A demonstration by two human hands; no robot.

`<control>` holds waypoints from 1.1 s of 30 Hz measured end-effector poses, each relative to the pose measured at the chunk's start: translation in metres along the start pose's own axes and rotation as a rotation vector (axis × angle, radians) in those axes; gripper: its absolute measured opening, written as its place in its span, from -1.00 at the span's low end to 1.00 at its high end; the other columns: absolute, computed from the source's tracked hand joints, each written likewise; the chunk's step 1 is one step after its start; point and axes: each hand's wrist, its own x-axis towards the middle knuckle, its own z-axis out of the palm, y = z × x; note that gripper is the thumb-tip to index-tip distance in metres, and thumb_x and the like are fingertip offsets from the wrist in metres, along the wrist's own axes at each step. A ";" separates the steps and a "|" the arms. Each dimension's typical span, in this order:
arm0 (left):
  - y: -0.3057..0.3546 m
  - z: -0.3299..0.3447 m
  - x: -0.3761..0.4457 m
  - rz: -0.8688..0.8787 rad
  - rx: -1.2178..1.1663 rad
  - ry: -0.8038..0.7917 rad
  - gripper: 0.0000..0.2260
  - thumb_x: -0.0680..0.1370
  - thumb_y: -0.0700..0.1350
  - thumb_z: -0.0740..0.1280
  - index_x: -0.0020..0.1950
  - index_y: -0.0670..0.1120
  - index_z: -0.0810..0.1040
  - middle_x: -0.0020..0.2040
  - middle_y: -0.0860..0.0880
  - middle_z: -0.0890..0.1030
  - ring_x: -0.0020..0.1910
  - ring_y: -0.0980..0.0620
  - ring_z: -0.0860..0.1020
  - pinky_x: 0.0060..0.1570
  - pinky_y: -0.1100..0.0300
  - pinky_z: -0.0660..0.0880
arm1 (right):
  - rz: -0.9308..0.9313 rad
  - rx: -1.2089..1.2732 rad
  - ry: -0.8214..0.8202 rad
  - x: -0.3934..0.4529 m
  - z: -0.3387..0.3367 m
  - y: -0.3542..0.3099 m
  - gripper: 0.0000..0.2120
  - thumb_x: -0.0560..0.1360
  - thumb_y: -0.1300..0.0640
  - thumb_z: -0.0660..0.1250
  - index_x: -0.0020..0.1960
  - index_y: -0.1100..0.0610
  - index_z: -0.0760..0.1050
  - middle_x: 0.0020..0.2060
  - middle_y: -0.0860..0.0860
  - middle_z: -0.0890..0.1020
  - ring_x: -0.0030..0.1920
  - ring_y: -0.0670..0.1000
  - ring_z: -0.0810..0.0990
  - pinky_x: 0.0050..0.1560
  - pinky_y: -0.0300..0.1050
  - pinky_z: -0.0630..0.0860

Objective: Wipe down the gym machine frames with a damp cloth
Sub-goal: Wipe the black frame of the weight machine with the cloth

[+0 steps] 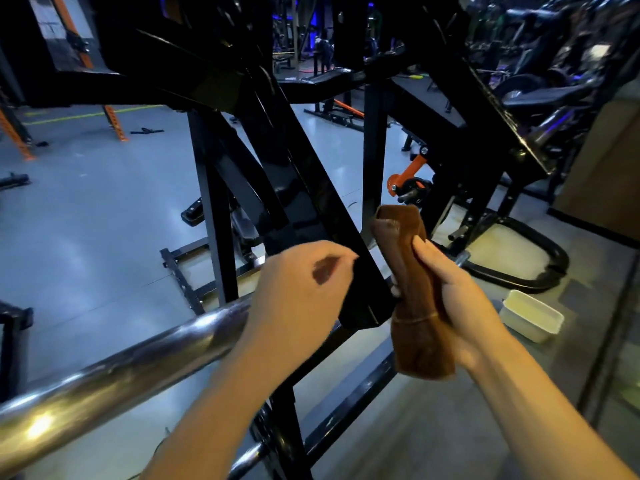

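Black machine frame (311,188) fills centre, its slanted beam ending btwn both hands. Chrome bar (114,379) runs low-left of frame. Brown cloth (412,292) bunched upright just right of beam end, right hand (460,299) w/ fingers curled round it. Left hand (301,289) at beam's left side, fingers loosely curled, holding nothing. White tub (531,315) on floor, right of frame.

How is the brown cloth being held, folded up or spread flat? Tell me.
Folded up. The brown cloth is bunched into a thick roll in the right hand, both ends sticking out of the fist, not laid flat on the frame.
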 end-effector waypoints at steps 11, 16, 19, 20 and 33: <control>0.000 0.011 0.000 -0.361 -0.683 -0.191 -0.76 0.66 0.00 0.31 0.29 -0.02 0.58 0.12 0.06 0.72 0.13 0.09 0.68 0.24 0.01 0.60 | -0.294 -0.211 0.061 -0.015 0.030 -0.004 -0.72 0.68 0.04 0.25 0.35 -0.04 0.59 0.08 -0.03 0.74 0.10 0.01 0.73 0.01 -0.05 0.70; -0.006 0.004 0.002 -0.373 -0.829 -0.232 -0.79 0.68 -0.10 0.25 0.25 -0.07 0.61 0.12 -0.06 0.73 0.14 -0.05 0.68 0.25 -0.06 0.57 | -0.074 -0.138 -0.004 -0.015 0.025 -0.013 -0.63 0.58 -0.08 0.32 0.32 0.05 0.61 0.12 0.04 0.74 0.16 0.08 0.72 0.17 0.09 0.64; -0.006 0.004 0.004 -0.381 -0.879 -0.238 -0.79 0.68 -0.13 0.25 0.25 -0.07 0.60 0.12 -0.04 0.73 0.15 -0.02 0.68 0.23 -0.02 0.56 | 0.030 -0.184 -0.120 -0.016 0.022 -0.021 -0.54 0.52 -0.11 0.33 0.29 0.14 0.62 0.16 0.10 0.73 0.19 0.12 0.71 0.31 0.12 0.53; -0.005 0.004 0.004 -0.382 -0.891 -0.229 -0.79 0.68 -0.12 0.25 0.27 -0.07 0.59 0.13 -0.04 0.72 0.15 -0.01 0.68 0.21 0.01 0.56 | 0.027 -0.180 -0.136 -0.017 0.022 -0.023 -0.53 0.52 -0.09 0.34 0.31 0.16 0.61 0.17 0.10 0.72 0.21 0.12 0.70 0.33 0.12 0.51; 0.006 0.003 -0.008 -0.163 -0.292 0.091 -0.69 0.63 0.07 0.36 0.34 0.04 0.52 0.01 0.13 0.67 -0.03 0.31 0.63 -0.12 0.41 0.58 | -0.489 -0.428 0.087 -0.027 0.045 -0.006 -0.79 0.60 -0.04 0.35 0.19 -0.02 0.64 -0.05 -0.01 0.72 -0.04 -0.05 0.73 -0.12 -0.20 0.67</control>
